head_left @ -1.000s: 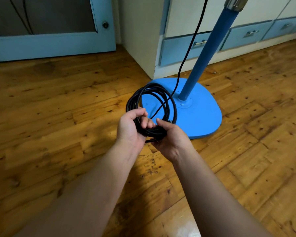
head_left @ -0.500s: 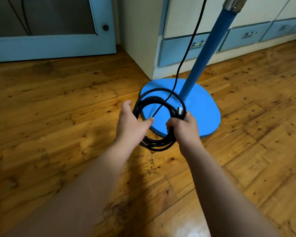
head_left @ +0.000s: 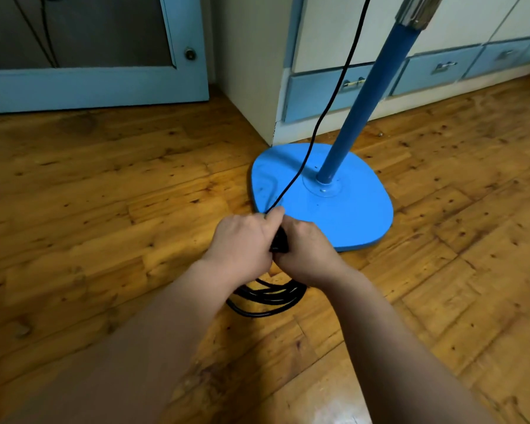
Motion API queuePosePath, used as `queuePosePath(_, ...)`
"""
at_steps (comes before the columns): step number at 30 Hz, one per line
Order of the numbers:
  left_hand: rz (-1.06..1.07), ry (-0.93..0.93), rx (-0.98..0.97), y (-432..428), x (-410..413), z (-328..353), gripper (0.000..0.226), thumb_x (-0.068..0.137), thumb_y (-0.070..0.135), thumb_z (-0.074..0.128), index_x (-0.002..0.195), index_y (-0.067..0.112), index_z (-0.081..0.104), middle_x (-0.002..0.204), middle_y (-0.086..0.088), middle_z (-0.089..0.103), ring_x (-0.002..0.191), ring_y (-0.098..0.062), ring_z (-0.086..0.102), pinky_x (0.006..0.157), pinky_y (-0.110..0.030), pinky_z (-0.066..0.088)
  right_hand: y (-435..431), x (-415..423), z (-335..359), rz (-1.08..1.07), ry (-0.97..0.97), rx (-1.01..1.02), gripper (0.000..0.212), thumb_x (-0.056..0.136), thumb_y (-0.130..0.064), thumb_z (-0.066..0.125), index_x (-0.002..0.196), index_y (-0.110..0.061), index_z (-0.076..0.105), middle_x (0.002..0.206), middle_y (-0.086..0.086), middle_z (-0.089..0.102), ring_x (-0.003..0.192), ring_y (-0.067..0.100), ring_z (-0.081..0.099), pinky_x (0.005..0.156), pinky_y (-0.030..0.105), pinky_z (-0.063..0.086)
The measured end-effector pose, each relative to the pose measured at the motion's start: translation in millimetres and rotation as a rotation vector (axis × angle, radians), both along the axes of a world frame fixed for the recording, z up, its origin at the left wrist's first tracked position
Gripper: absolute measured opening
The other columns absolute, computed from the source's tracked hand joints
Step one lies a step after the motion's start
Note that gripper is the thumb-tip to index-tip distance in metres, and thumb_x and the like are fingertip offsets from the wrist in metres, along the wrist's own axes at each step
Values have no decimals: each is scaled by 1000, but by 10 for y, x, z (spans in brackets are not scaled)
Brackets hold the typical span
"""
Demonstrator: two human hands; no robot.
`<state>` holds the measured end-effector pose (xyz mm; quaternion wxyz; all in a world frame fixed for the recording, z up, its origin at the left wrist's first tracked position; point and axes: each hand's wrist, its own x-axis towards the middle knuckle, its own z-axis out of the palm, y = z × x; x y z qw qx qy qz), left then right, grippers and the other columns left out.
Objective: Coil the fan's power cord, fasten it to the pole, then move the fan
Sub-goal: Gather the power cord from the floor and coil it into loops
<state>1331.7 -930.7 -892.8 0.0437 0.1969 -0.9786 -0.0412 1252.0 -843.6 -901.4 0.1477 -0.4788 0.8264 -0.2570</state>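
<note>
Wooden floor (head_left: 104,209), seen from above. At centre the left hand (head_left: 242,240) curls round a bundled black power cord (head_left: 270,298), whose loops hang near the person, under the wrists. Touching it on the right, the right hand (head_left: 306,249) grips the same bundle. One length of cord climbs away from the hands. Just beyond and right sits the fan's blue base (head_left: 349,215), its pole (head_left: 358,111) rising and leaning right. The right hand is nearer the pole, so the coil likely must travel far and right.
</note>
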Motion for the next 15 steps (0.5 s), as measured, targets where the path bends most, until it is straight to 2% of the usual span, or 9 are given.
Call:
queuePosePath(1, 8, 19, 14, 8, 3, 3, 48, 82, 20, 49, 129, 20, 39, 117, -5, 62, 105, -34, 59, 75, -38, 43, 9, -7, 4, -38, -18, -32, 13, 74, -7, 54, 84, -15, 55, 82, 9, 65, 86, 35, 59, 65, 34, 43)
queuePosePath(3, 30, 72, 61, 21, 8, 1, 40, 82, 23, 50, 121, 20, 46, 115, -5, 62, 103, -34, 59, 75, -37, 42, 15, -26, 17, -122, -49, -78, 23, 73, -9, 57, 64, -26, 45, 65, -2, 53, 75, 29, 55, 57, 29, 35)
queuePosePath(4, 49, 105, 88, 18, 10, 7, 36, 81, 23, 51, 117, 20, 49, 113, -5, 63, 102, -34, 59, 73, -36, 42, 24, -47, 20, -156, -67, -87, 25, 72, -10, 58, 62, -27, 43, 63, -4, 50, 73, 27, 54, 57, 28, 32)
queuePosePath(7, 154, 270, 194, -33, 35, 23, 24, 78, 20, 55, 102, 17, 58, 98, -8, 66, 94, -36, 59, 70, -36, 42, 73, -120, -1, -239, -128, -88, 17, 71, -11, 63, 65, -21, 51, 60, -2, 49, 71, 23, 52, 56, 29, 31)
queuePosePath(12, 299, 426, 390, -51, 41, -26, 12, 75, 14, 56, 86, 18, 59, 77, -8, 65, 76, -34, 59, 63, -40, 49, 120, -160, -37, -312, -252, -136, 24, 72, -11, 65, 58, -23, 51, 53, -6, 47, 58, 16, 46, 53, 28, 34)
queuePosePath(15, 362, 491, 512, -57, 17, -80, 6, 77, 14, 59, 78, 18, 57, 67, -1, 62, 68, -25, 57, 55, -32, 43, 123, -166, -41, -334, -368, -234, 14, 72, -10, 68, 65, -18, 60, 54, -4, 49, 54, 14, 46, 53, 29, 36)
